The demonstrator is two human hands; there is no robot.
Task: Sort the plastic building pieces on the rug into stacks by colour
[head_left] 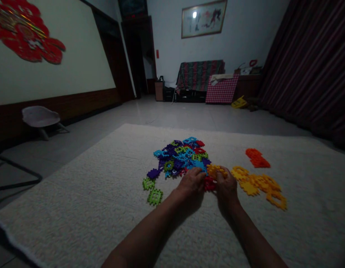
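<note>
My right hand pinches a yellow interlocking plastic tile with notched edges, at the right side of the mixed pile. Close beside it, my left hand has its fingers curled at the pile's near edge; what they hold, if anything, is hidden. A light-blue tile lies just beyond the left fingers. Red tiles show between the two hands. The pile of purple tiles, blue, green and red ones spreads out in front of my left hand.
Several yellow tiles lie together to the right, with a stack of orange tiles behind them. Two green tiles sit apart at the near left. Everything rests on a pale mat. A small chair stands at the left.
</note>
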